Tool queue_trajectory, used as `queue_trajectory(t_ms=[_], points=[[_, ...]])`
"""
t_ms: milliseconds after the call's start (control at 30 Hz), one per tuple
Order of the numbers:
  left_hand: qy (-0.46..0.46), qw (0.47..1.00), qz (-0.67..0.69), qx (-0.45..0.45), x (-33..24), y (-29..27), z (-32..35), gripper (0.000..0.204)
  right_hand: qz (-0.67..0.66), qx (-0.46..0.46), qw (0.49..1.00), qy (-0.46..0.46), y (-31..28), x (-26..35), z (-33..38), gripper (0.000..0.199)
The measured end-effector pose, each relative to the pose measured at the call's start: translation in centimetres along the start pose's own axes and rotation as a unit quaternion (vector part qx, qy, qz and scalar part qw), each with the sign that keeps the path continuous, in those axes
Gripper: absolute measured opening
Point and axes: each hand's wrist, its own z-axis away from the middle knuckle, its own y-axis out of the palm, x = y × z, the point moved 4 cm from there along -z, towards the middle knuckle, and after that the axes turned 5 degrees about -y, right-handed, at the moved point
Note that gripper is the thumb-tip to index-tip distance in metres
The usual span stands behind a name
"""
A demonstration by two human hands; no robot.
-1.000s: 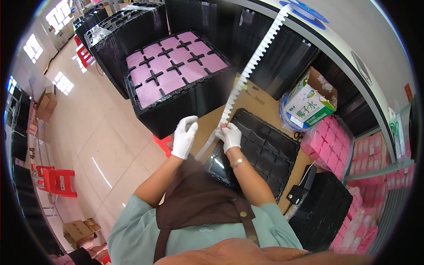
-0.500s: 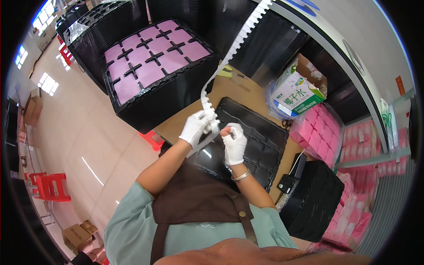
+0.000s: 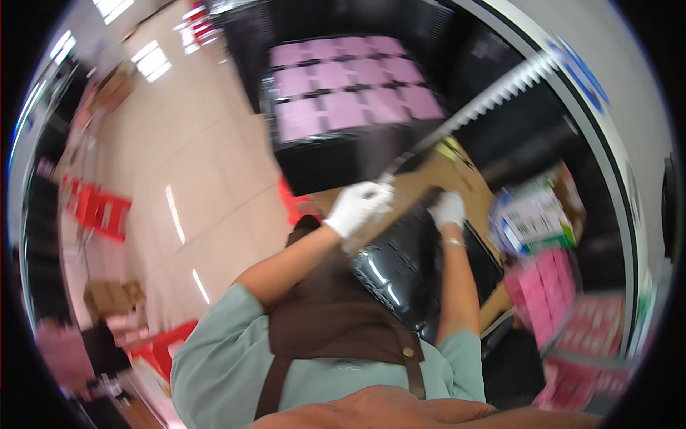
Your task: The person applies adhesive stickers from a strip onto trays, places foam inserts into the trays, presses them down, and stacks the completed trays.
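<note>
My left hand (image 3: 361, 207), in a white glove, is closed on a long white strip with a toothed edge (image 3: 482, 107). The strip runs from my fingers up to the right, past the upper tray stack. My right hand (image 3: 449, 209), also gloved in white, is at the far edge of a glossy black plastic tray (image 3: 393, 275), its fingers curled on that edge and partly blurred. The tray looks tilted, its near left part shining, with more black plastic showing below it at the right.
A black tray stack (image 3: 343, 154) with pink pieces on top stands beyond the cardboard-topped table (image 3: 414, 175). At the right are a white-and-green carton (image 3: 536, 218) and pink blocks (image 3: 539, 293). Red stools (image 3: 103, 211) stand on the floor at the left.
My view has swung, shifting the scene rightward. My right hand has moved away from the strip to the black tray, which has tilted. My left hand still holds the strip.
</note>
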Motion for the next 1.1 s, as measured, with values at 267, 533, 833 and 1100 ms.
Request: queue_trajectory(t_ms=[267,533,833,1100], points=[[0.041,0.999,0.027,0.002,-1.4,0.9,1.5,0.023,-0.506,-0.109,0.845,-0.138,-1.1,2.1,3.1,0.021],[0.052,0.977,-0.174,0.108,-3.3,-0.2,4.2,0.037,-0.606,-0.101,0.786,-0.063,-6.0,8.9,8.8,0.031],[0.124,0.923,-0.131,0.339,-14.8,-3.0,8.7,0.010,-0.252,-0.578,0.759,-0.163,-27.6,0.8,10.7,0.010],[0.227,0.880,-0.082,0.409,-14.6,-5.2,12.8,0.012,0.045,-0.578,0.813,-0.048,-39.7,-9.8,3.7,0.040]])
